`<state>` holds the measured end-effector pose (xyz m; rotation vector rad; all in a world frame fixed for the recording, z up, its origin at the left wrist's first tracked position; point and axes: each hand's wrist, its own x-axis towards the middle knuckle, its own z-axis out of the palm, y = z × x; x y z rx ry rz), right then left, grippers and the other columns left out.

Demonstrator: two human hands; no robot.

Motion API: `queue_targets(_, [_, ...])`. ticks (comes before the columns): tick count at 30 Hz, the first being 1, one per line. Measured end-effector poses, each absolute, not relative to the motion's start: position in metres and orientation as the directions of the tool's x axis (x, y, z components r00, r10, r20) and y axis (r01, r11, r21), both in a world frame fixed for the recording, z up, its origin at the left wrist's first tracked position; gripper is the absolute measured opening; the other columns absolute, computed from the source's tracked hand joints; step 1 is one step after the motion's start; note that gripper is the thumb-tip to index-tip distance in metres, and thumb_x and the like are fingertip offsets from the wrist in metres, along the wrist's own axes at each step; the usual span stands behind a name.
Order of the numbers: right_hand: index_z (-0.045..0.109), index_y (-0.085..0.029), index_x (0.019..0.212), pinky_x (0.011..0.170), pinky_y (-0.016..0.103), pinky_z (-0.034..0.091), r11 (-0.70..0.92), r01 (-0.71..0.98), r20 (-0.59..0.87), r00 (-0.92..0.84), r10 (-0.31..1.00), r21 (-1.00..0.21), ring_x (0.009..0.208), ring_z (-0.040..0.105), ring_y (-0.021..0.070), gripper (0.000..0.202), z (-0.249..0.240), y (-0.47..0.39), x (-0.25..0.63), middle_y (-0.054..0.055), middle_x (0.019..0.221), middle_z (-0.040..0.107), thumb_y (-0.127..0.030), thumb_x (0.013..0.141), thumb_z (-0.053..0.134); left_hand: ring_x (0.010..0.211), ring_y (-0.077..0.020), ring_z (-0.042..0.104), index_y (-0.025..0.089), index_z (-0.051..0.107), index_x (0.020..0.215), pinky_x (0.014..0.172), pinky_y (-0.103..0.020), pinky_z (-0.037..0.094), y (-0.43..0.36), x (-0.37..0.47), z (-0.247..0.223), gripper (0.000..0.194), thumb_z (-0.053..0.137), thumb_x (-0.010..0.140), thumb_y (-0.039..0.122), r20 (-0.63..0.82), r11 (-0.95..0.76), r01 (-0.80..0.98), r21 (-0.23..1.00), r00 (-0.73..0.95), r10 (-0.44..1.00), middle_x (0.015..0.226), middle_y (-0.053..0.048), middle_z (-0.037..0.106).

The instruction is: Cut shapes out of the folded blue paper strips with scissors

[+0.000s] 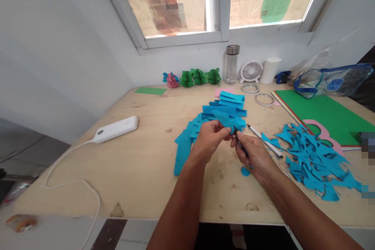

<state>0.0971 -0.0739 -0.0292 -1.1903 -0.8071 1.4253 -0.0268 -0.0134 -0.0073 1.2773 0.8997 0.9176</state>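
Note:
At the middle of the wooden table, my left hand [211, 137] pinches a curved piece of blue paper [224, 119]. Close against it, my right hand [249, 150] is closed round a dark, slim tool [241, 147], whose tip meets the paper's lower edge; its exact type is hard to make out. Behind and left of my hands lie folded blue paper strips [183, 150] and a stack of blue pieces [231, 99]. A white pen [265, 141] rests right of my right hand. Further right is a heap of blue scraps [315, 160].
A white power strip [117, 129] with a cable lies left. Along the wall stand paper ornaments [199, 77], a glass bottle [232, 66], a small fan [251, 71] and a white roll [271, 70]. Tape rolls [264, 99] and green sheets [331, 113] lie at the right.

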Motion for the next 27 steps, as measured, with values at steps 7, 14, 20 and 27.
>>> queue_targets(7, [0.056, -0.016, 0.067, 0.034, 0.019, 0.011, -0.214, -0.287, -0.24, 0.056, 0.969, -0.934, 0.032, 0.019, 0.0039, 0.041, -0.03, -0.0748, 0.0971, -0.009, 0.038, 0.035, -0.056, 0.078, 0.055, 0.057, -0.0157, 0.06, 0.016, 0.057, 0.059, 0.065, -0.03, 0.048, -0.0126, -0.0279, -0.004, 0.016, 0.068, 0.065, 0.027, -0.041, 0.067, -0.057, 0.996, 0.375, 0.926, 0.056, -0.003, 0.064])
queue_targets(14, [0.056, -0.016, 0.068, 0.034, 0.019, 0.009, -0.228, -0.346, -0.253, 0.027, 0.967, -0.91, 0.031, 0.02, 0.0031, 0.041, -0.0305, -0.0757, 0.0973, -0.009, 0.04, 0.037, -0.056, 0.077, 0.058, 0.06, -0.0159, 0.061, 0.016, 0.057, 0.061, 0.067, -0.031, 0.048, -0.0133, -0.029, -0.0057, 0.016, 0.068, 0.068, 0.026, -0.034, 0.061, -0.058, 0.996, 0.385, 0.922, 0.059, -0.003, 0.066])
queue_targets(20, [0.055, -0.016, 0.067, 0.033, 0.02, 0.009, -0.228, -0.333, -0.254, 0.038, 0.966, -0.915, 0.031, 0.018, 0.0036, 0.041, -0.0292, -0.0749, 0.0963, -0.01, 0.039, 0.035, -0.057, 0.076, 0.058, 0.06, -0.0149, 0.061, 0.016, 0.056, 0.062, 0.067, -0.03, 0.047, -0.0137, -0.0285, -0.0054, 0.015, 0.067, 0.068, 0.024, -0.034, 0.066, -0.07, 0.995, 0.391, 0.92, 0.059, -0.003, 0.065])
queue_targets(27, [0.055, -0.017, 0.067, 0.034, 0.02, 0.009, -0.216, -0.33, -0.241, 0.039, 0.97, -0.919, 0.031, 0.018, 0.0036, 0.042, -0.0297, -0.0752, 0.0965, -0.01, 0.037, 0.035, -0.058, 0.075, 0.059, 0.06, -0.0151, 0.061, 0.017, 0.056, 0.059, 0.066, -0.029, 0.047, -0.015, -0.0283, -0.0027, 0.016, 0.067, 0.067, 0.025, -0.027, 0.058, -0.068, 0.996, 0.391, 0.92, 0.058, -0.002, 0.065])
